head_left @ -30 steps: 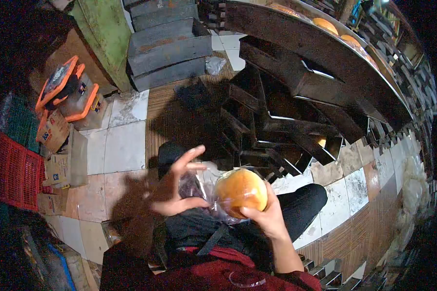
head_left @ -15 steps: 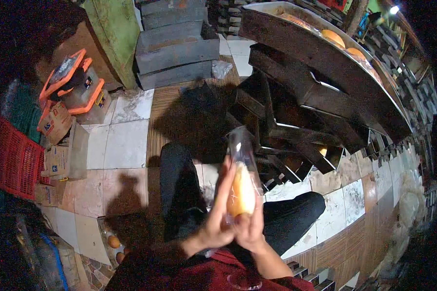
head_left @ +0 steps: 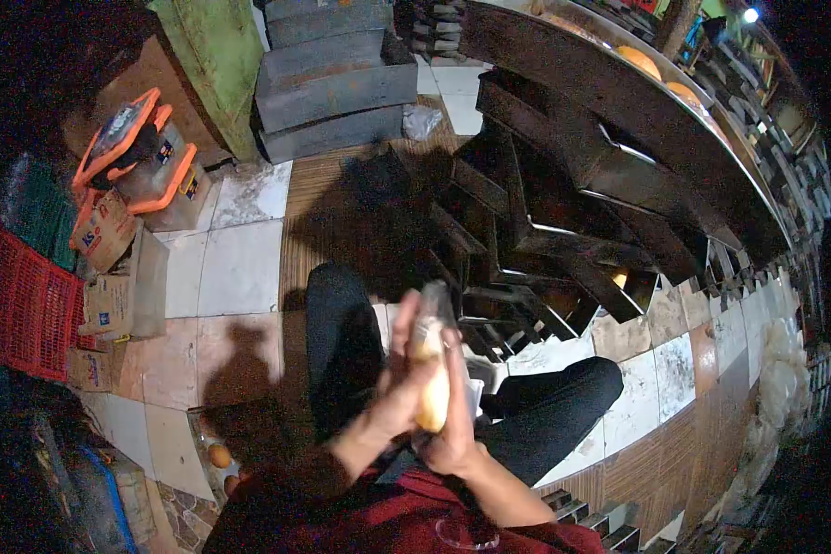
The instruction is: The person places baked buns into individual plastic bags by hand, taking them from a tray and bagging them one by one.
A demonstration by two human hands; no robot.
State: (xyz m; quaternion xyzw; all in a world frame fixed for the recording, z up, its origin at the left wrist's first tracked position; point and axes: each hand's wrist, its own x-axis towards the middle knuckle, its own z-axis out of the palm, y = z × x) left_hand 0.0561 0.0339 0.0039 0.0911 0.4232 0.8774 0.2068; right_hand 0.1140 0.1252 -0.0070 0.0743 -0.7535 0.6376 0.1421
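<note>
Between my two hands, above my crossed legs, is an oblong bread roll (head_left: 433, 403) in a clear plastic bag (head_left: 434, 303). My left hand (head_left: 399, 392) presses on its left side, blurred by motion. On the other side my right hand (head_left: 454, 425) lies along the roll with the fingers pointing up and away from me. The plastic extends beyond the far end of the bread. Part of a pale, clear-edged item (head_left: 475, 397) shows behind my right hand; I cannot make out its kind.
Dark metal trays (head_left: 563, 102) rise in a crooked stack at front right, the top one holding round breads (head_left: 639, 63). Grey trays (head_left: 337, 92) are piled at the back. Left are orange-lidded boxes (head_left: 162, 175), cardboard cartons (head_left: 106, 305) and a red crate (head_left: 32, 295). Rolls (head_left: 219, 456) lie lower left.
My hands and the bagged roll have moved slightly left. My left hand now covers more of the bread, and less of the bag shows above it. The view has shifted a little.
</note>
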